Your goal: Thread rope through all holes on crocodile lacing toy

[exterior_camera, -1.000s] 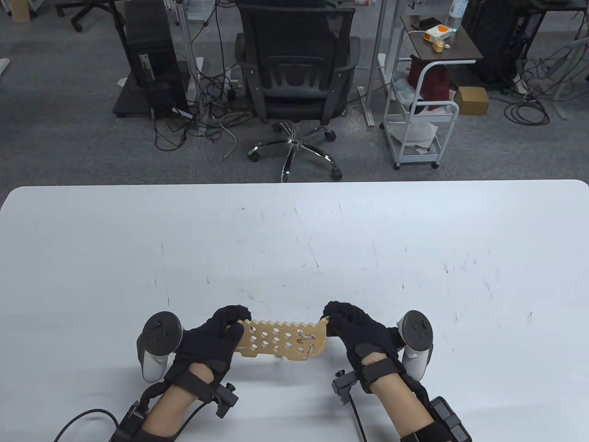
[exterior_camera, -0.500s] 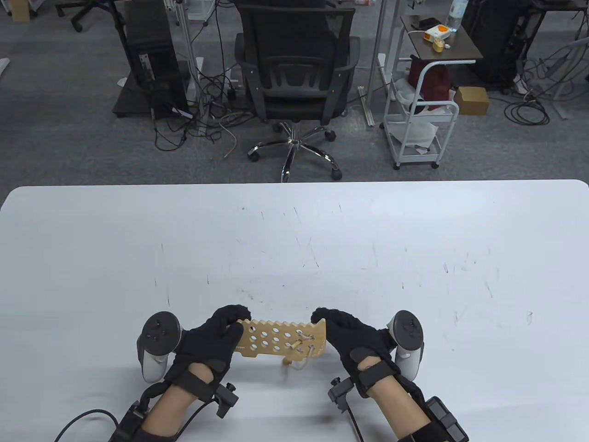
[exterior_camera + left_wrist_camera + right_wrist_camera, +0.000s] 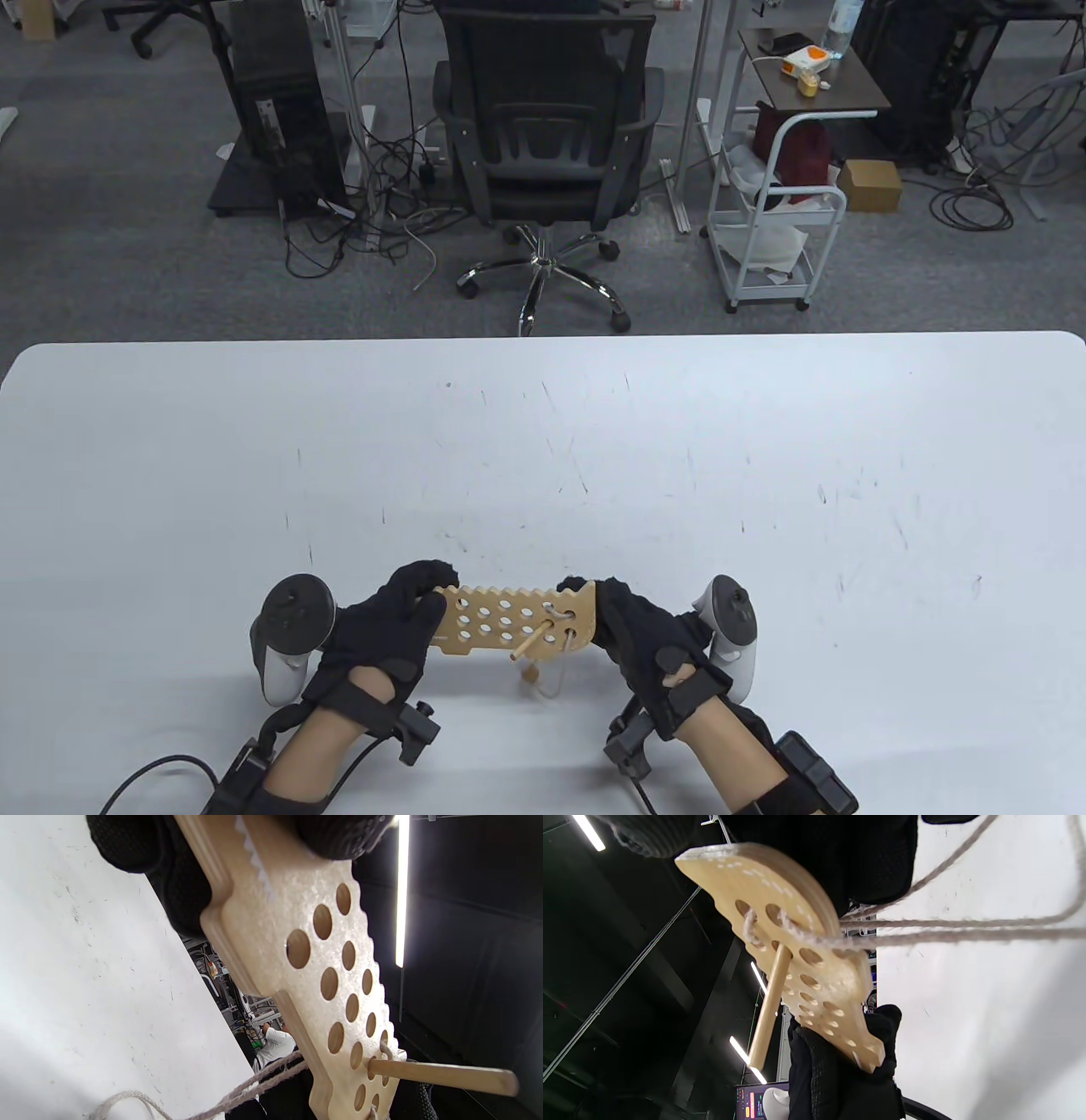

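The wooden crocodile toy (image 3: 501, 624), a flat board with several holes, is held just above the table near its front edge. My left hand (image 3: 428, 594) grips its left end, fingers (image 3: 186, 878) curled round the edge. My right hand (image 3: 594, 598) holds the right end, thumb on top and fingers (image 3: 874, 857) behind the board. A wooden needle (image 3: 530, 643) sticks out of a hole near the right end, pointing toward me; it also shows as a needle (image 3: 441, 1074) in the left wrist view. The rope (image 3: 551, 679) runs through a few right-end holes and hangs in a loop below. Taut rope strands (image 3: 946, 929) lead off behind the board.
The white table (image 3: 764, 509) stretches far and wide of the hands. Beyond its far edge stand an office chair (image 3: 543, 127) and a white cart (image 3: 780, 212).
My right hand has slid left and behind the board's right end. The wooden needle has come out through a hole toward me. The board has tipped more upright; the left hand has stayed put.
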